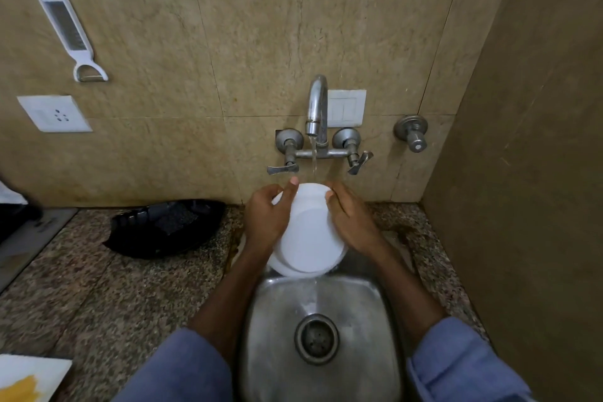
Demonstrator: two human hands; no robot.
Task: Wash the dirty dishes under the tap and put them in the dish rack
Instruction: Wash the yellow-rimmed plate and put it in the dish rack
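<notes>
A white plate is held tilted over the steel sink, its underside facing me. My left hand grips its left edge and my right hand grips its right edge. Water runs from the metal tap onto the plate's top rim and streams off its lower edge toward the drain. The plate's front face is hidden from me.
A black plastic tray lies on the speckled granite counter left of the sink. A white plate with yellow residue sits at the bottom left. A grater-peeler and a socket are on the wall. A brown wall closes the right side.
</notes>
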